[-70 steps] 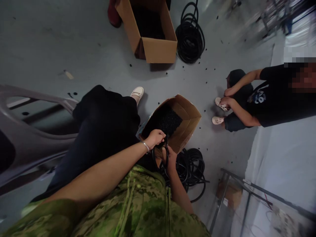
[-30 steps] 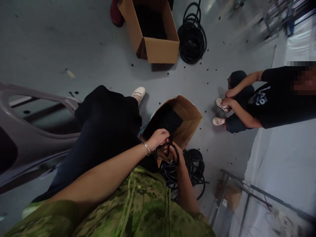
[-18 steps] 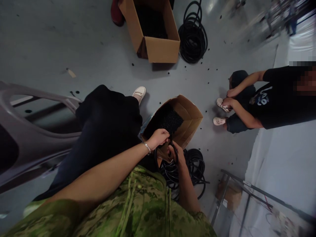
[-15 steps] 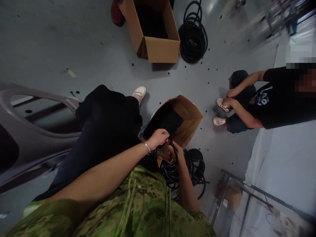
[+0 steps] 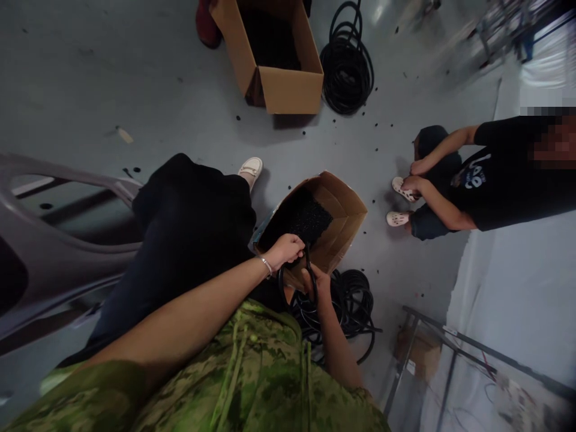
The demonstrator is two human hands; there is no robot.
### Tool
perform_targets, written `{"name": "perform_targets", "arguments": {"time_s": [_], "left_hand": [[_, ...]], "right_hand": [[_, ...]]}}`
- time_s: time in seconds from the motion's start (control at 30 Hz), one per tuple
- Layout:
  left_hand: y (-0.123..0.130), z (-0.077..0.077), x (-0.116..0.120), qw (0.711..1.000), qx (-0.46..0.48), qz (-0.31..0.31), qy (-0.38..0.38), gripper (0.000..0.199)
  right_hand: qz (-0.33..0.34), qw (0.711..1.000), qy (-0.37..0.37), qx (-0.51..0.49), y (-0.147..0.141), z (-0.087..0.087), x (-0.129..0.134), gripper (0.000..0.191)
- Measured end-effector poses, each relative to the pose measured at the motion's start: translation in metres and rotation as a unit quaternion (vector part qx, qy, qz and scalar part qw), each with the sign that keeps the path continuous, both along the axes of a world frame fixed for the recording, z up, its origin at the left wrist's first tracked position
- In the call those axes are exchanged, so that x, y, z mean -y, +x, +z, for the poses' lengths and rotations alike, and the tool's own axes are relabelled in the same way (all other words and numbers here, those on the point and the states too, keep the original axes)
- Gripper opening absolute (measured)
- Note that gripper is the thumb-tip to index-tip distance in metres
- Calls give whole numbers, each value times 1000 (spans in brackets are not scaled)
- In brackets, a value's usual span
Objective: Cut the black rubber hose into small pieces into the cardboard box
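My left hand (image 5: 288, 248), with a silver bracelet at the wrist, is closed in a pinch at the upper end of a black hose (image 5: 308, 259). My right hand (image 5: 320, 281) is wrapped round the same hose just below, and the hose curves down past the thumb. Both hands are over the near side of an open cardboard box (image 5: 348, 204). Inside the box lies a heap of small black pieces (image 5: 312, 216). Beside my right forearm, coils of black hose (image 5: 357, 300) rest on the floor. What is between my left fingertips is too small to make out fully.
A second cardboard box (image 5: 292, 90) with black contents stands ahead, beside another hose coil (image 5: 347, 78). A person (image 5: 504, 174) crouches at the right. A grey moulded frame (image 5: 67, 234) is at the left, a metal rack (image 5: 432, 324) at the lower right. Black bits dot the floor.
The whole view has shifted slightly to the left. My hands have stayed close together over the box, with the right thumb now lying closer against the hose.
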State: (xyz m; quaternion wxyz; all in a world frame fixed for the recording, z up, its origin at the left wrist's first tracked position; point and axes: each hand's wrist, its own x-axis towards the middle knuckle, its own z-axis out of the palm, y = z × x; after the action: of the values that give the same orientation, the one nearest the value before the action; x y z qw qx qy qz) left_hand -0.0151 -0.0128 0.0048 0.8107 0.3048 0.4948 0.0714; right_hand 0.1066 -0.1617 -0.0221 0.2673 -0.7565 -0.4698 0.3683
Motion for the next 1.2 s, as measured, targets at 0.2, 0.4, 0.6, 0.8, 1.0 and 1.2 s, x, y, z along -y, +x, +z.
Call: {"name": "perform_targets", "arguments": {"time_s": [0.2,0.4,0.6,0.8,1.0,1.2], "left_hand": [[0,1,2,998,-15,30,-59,18],[-2,-2,6,996,-57,66,-35,15],[0,-14,6,986,-94,53,124,11],[3,-19,6,985,-62,17,158,9],[2,-13,5,991,-69,6,111,13],[2,-18,5,989,-100,3,108,17]], "right_hand": [[-32,999,-5,26,-13,-6,-1,35],[-48,998,-2,45,-17,-8,-5,35],[-49,998,-10,26,-10,-5,-11,37],[-48,996,-55,-45,-3,2,-20,42],[-53,998,-28,-18,-6,-7,-16,40],[-59,998,7,34,-18,-21,-9,36]]}}
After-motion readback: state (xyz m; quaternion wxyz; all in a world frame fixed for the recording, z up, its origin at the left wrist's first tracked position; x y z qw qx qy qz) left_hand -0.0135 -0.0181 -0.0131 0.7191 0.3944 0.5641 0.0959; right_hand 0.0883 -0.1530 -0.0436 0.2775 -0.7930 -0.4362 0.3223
